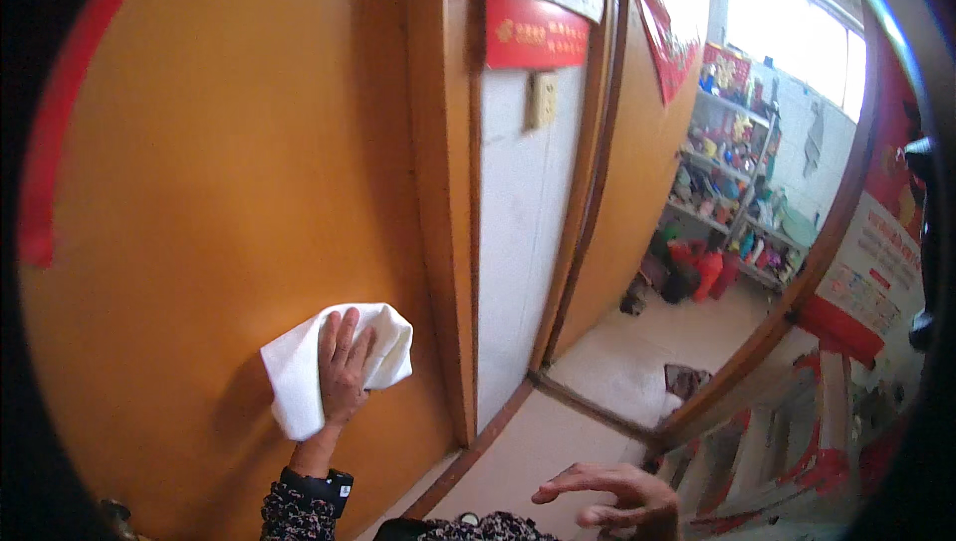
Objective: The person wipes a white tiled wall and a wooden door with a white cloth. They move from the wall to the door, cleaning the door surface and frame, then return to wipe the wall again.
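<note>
My left hand (345, 369) lies flat on a folded white cloth (295, 376) and presses it against the lower part of an orange-brown wooden door (224, 167). The fingers point upward, and the cloth spreads out on both sides of them. A dark device is strapped at the wrist over a dark patterned sleeve. Low in the view, my right hand (620, 500) hangs in the air over the tiled floor, fingers apart and bent, holding nothing. A metal door knob (116, 512) shows at the lower left, and a red strip (67, 130) runs along the door's left side.
A wooden door frame (448, 205) and white wall with a light switch (545, 101) stand right of the door. Beyond, a second doorway with an open door (642, 145) leads to shelves (724, 164) full of goods. Cartons (769, 451) and a poster are at the right.
</note>
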A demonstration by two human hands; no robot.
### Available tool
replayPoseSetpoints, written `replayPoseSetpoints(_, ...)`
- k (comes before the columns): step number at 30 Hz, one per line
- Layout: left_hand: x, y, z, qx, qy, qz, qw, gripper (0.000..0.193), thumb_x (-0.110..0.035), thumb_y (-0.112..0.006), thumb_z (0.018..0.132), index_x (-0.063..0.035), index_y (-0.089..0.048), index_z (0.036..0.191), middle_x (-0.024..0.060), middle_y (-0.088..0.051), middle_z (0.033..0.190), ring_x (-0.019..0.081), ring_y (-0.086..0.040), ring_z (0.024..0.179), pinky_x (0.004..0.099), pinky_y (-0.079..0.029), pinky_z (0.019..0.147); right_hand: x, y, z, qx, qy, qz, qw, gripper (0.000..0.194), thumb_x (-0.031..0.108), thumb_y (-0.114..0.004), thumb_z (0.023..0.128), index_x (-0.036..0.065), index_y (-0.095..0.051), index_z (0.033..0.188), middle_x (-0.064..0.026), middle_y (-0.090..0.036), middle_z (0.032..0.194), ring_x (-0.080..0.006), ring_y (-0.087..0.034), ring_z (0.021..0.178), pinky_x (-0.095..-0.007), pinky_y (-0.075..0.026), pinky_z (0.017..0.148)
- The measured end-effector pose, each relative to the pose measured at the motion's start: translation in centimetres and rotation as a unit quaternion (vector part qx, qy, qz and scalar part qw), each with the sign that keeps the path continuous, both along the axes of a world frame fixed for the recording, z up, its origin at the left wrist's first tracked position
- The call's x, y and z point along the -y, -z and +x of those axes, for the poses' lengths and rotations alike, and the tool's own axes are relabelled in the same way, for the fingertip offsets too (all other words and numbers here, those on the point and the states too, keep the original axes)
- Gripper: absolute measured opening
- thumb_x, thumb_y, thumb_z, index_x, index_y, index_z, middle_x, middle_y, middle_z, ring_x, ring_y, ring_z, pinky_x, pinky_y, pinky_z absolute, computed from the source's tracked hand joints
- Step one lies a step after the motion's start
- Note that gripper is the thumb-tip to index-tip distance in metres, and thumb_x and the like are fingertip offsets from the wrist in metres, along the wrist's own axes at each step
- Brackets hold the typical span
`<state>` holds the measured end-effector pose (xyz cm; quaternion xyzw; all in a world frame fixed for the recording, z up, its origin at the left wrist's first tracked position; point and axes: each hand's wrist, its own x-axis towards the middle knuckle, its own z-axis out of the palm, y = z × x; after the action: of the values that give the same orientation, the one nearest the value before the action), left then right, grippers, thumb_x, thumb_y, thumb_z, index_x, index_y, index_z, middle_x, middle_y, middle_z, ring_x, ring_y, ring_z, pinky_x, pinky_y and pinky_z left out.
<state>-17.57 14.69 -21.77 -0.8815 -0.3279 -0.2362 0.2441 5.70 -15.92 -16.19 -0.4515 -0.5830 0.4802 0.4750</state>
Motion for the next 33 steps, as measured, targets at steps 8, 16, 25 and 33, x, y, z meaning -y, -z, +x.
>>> replayPoseSetpoints(8,3.6,-3.8,3.1,0.026,-0.071,0.058,0.995,0.079,-0.021,-0.078,0.056,-0.0126,-0.049,0.129,0.0000,-0.024,0.147,0.0270,-0.020,0.136,0.0488,-0.012,0.112,0.3,-7.2,0.8,-0.115,-0.200,0.437,0.869,0.070,0.054,-0.057,0.080,0.010,-0.040,0.134,-0.0214,-0.047,0.128,-0.0382,-0.038,0.124,-0.0489,-0.031,0.102)
replayPoseSetpoints(16,4.4,-10.5,5.6,0.187,-0.128,0.245,0.942,0.068,-0.016,-0.061,0.061,-0.0068,-0.047,0.127,0.0008,-0.032,0.145,0.0251,-0.022,0.137,0.0471,-0.004,0.106,1.9,-9.3,4.4,-0.119,-0.236,0.463,0.846,0.059,0.045,-0.058,0.082,0.008,-0.045,0.126,-0.0199,-0.048,0.125,-0.0367,-0.041,0.120,-0.0466,-0.034,0.098)
replayPoseSetpoints(25,5.4,-9.4,6.5,-0.008,-0.189,0.100,0.977,0.057,-0.027,-0.065,0.075,-0.0117,-0.049,0.127,0.0027,-0.028,0.146,0.0259,-0.026,0.135,0.0518,-0.019,0.106,-0.5,-10.9,7.8,-0.115,-0.285,0.455,0.836,0.046,0.035,-0.059,0.083,0.006,-0.050,0.118,-0.0181,-0.049,0.120,-0.0350,-0.044,0.115,-0.0441,-0.038,0.095)
replayPoseSetpoints(33,3.8,-7.5,5.3,-0.028,-0.141,0.091,0.985,0.057,-0.024,-0.069,0.072,-0.0173,-0.052,0.126,-0.0021,-0.030,0.145,0.0240,-0.024,0.135,0.0484,-0.018,0.109,-7.0,-9.2,11.5,-0.052,-0.267,0.395,0.877,0.035,0.026,-0.061,0.085,0.003,-0.054,0.110,-0.0166,-0.050,0.117,-0.0335,-0.047,0.111,-0.0418,-0.041,0.091)
